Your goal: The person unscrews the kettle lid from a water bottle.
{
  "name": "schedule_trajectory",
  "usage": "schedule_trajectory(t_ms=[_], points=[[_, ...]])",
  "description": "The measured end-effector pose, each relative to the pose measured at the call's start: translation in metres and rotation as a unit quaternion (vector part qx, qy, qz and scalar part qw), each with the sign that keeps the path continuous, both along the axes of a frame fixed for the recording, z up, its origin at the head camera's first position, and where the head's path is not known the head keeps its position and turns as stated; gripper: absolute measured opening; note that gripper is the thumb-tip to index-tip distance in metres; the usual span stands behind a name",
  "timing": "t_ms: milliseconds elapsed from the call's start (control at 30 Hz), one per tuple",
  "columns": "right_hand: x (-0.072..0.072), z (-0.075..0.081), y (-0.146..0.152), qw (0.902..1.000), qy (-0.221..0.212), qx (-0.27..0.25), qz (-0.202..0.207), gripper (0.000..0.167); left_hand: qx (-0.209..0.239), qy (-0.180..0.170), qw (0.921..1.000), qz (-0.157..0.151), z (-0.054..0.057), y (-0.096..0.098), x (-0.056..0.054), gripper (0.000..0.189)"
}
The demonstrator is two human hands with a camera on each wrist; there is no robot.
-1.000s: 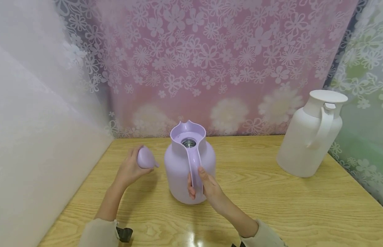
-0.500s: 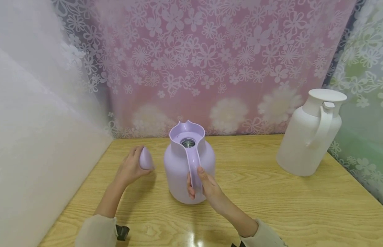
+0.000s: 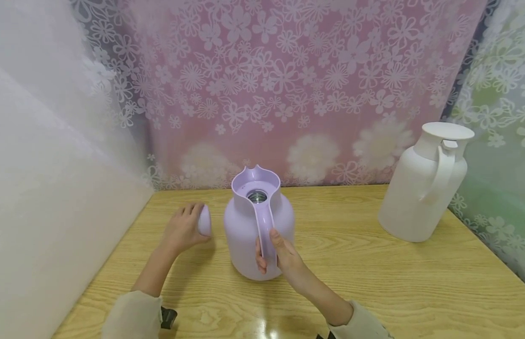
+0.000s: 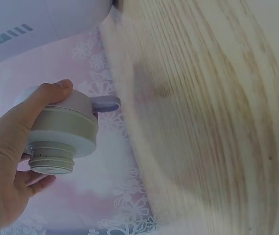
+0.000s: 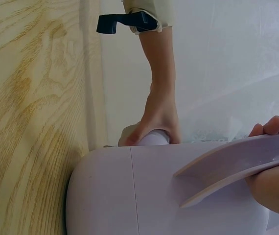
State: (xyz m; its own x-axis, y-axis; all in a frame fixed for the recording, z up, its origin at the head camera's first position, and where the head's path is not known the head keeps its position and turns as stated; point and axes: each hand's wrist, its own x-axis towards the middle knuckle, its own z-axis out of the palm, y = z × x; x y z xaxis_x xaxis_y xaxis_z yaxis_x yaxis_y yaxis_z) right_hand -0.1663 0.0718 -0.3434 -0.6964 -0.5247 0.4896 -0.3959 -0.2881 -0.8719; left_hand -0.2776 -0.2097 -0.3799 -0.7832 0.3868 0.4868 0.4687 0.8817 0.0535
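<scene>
A lavender vacuum jug (image 3: 241,230) stands upright on the table with its top uncovered, showing the round metal-lined mouth. My right hand (image 3: 291,262) grips its handle (image 3: 264,221), thumb on the near side, fingers wrapped behind. To the left, my left hand (image 3: 182,230) holds the jug's lavender lid (image 3: 205,221) above the table, apart from the jug. In the left wrist view, the lid (image 4: 63,125) shows a pale threaded stopper (image 4: 51,157) underneath and a small lever tab (image 4: 106,103). The right wrist view shows the jug's side and handle up close, partly covering the lid.
A white vacuum jug (image 3: 419,193) with its lid on stands at the back right of the wood-grain table (image 3: 351,282). A pale wall (image 3: 54,188) bounds the left side; a pink floral curtain (image 3: 287,94) hangs behind.
My left hand has turned the lid, so less of its top and no lever tab shows in the head view. My right hand stays on the handle, and the jug stands as before.
</scene>
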Motion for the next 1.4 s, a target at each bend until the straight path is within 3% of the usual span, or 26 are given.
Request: schedule_trajectory(t_ms=[467,700,967,1233,1400], points=[[0.001,0.000,0.000,1.0000,0.005,-0.003,0.003,0.053,-0.008,-0.088,0.9958,0.024,-0.001,0.010,0.000,0.078],[0.000,0.000,-0.001,1.0000,0.002,-0.006,0.006,0.053,-0.050,-0.124,0.9896,0.053,-0.004,0.015,0.002,0.076],[0.000,-0.001,-0.001,1.0000,-0.002,-0.009,-0.001,0.054,-0.068,-0.171,0.9801,0.075,-0.014,0.029,-0.005,0.083],[0.001,-0.001,-0.002,0.9999,0.009,-0.013,0.003,0.054,-0.051,-0.166,0.9805,0.093,-0.033,0.036,-0.007,0.077],[0.000,0.000,-0.001,0.9999,0.009,-0.009,-0.001,0.054,-0.017,-0.169,0.9795,0.108,-0.037,0.040,-0.006,0.073]])
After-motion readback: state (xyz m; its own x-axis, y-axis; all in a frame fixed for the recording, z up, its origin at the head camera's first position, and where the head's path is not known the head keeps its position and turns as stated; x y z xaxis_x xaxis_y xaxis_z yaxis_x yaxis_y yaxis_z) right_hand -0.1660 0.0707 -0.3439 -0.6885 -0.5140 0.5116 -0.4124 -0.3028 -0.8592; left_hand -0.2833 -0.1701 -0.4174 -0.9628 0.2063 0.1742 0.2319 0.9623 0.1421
